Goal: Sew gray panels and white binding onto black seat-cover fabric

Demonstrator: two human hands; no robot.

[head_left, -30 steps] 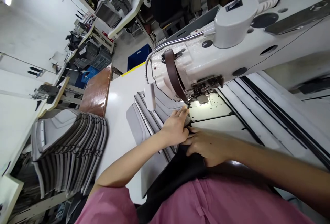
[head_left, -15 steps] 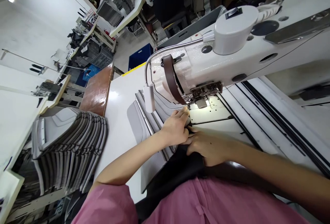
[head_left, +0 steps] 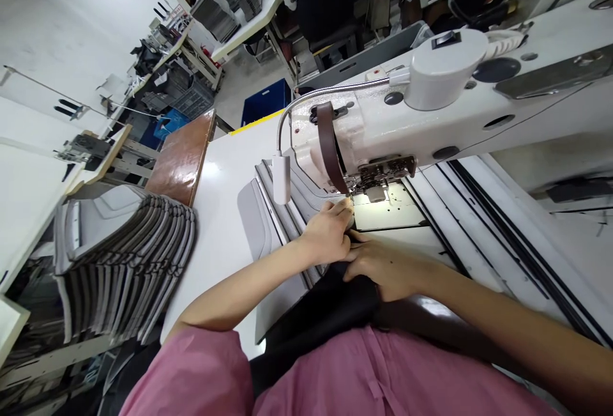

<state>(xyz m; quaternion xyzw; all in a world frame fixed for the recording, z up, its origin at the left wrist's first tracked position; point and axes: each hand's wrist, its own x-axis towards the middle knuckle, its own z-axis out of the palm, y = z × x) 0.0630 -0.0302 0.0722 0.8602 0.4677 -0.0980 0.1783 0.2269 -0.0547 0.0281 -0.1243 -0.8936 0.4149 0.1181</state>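
Had left fingers point(head_left: 341, 208) pressed near the grey panel's point(head_left: 301, 193) edge at the sewing machine's point(head_left: 368, 125) needle, right fingers point(head_left: 357, 255) by black fabric point(head_left: 330, 304). Couldn't tell if gripping. Saw open worktop point(head_left: 220, 211) past the outer edge.

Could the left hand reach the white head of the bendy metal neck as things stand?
Probably yes: the white head hangs near the left hand with nothing visible between them, though the hand would first have to come off the gray piece it rests on.
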